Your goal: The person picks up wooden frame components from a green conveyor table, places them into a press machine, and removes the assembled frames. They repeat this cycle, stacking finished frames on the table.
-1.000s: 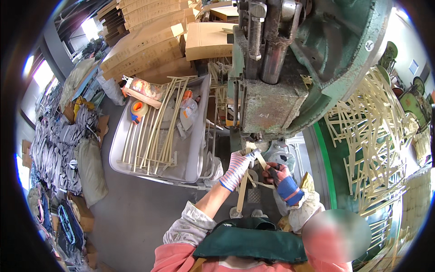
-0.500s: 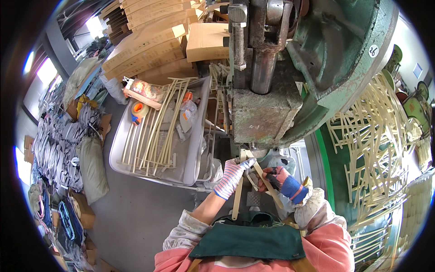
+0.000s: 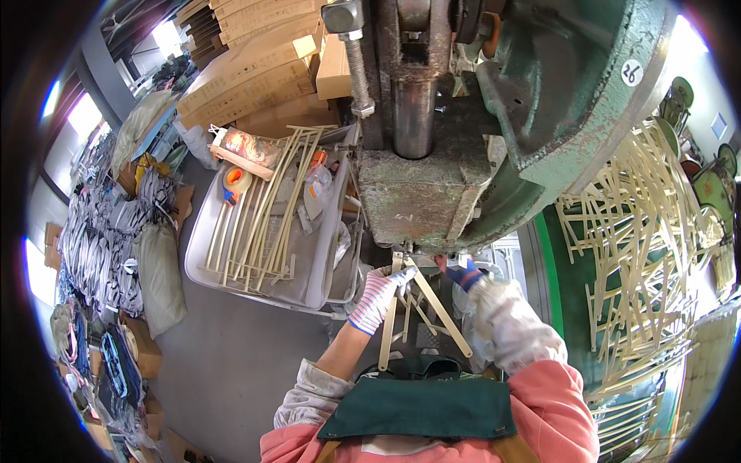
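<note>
In my left hand (image 3: pixel 375 299), in a striped glove, is a cream hinged frame of flat bars (image 3: pixel 444 315); my fingers are closed near its top. Its two long bars spread downward like an inverted V, with thinner crosspieces between them. The top end of the frame sits just under the block (image 3: pixel 421 193) of a green press (image 3: pixel 571 139). My right hand (image 3: pixel 461 273), in a red and blue glove, is beneath the right side of that block, apart from the bars. Its fingers are partly hidden and blurred, so what they hold does not show.
A white tub (image 3: pixel 316 270) to the left carries cream frames, an orange tape roll (image 3: pixel 236 182) and a packet (image 3: pixel 247 151). Flat cartons (image 3: pixel 247 92) are stacked behind it. Many cream frames (image 3: pixel 633 255) lie piled on the right. Grey bundles (image 3: pixel 116 231) line the far left.
My right hand has let go of the bar and moved up under the press block. My left hand has shifted slightly left with the frame, whose legs are now spread wider.
</note>
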The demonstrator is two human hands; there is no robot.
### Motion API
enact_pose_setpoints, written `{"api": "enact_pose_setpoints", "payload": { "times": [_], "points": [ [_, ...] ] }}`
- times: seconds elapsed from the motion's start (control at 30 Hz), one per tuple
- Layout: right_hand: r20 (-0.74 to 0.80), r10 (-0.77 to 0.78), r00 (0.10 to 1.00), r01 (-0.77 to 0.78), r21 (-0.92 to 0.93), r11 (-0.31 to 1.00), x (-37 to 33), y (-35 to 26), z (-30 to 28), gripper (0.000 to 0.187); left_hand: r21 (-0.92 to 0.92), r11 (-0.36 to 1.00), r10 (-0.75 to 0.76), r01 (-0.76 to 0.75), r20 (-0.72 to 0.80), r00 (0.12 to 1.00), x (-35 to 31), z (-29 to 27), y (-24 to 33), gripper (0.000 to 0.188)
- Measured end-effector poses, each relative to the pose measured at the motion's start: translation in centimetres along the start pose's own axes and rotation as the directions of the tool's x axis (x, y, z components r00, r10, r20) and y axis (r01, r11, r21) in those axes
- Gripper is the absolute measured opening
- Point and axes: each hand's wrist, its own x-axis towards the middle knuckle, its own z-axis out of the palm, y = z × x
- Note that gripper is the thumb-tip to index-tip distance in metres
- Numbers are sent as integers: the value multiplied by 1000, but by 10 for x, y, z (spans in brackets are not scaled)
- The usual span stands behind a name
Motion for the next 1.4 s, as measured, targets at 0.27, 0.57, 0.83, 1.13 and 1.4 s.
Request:
{"api": "enact_pose_setpoints", "payload": {
  "times": [0.27, 0.57, 0.83, 1.13, 1.4],
  "points": [
    [61, 22, 998, -12, -157, 987, 39, 21, 54, 33, 42, 997, 58, -57, -29, 998, -13, -5, -2, 12],
    [62, 181, 982, -166, -197, 966, -24, 49, 21, 32, -219, 954, 204, -206, -33, 978, -5, -12, -19, 11],
    [156, 402, 902, -344, -299, 890, -85, 98, 19, 30, -197, 964, 183, -177, 11, 983, -10, -13, -15, 10],
    [70, 233, 970, -238, 71, 969, -49, 19, -9, 29, -180, 957, 250, -227, 114, 962, -10, -11, -16, 28],
    [271, 116, 955, -291, 799, 527, -14, -120, -56, 25, -283, 931, 272, -231, 116, 955, -13, -8, -19, 46]
  ]
}}
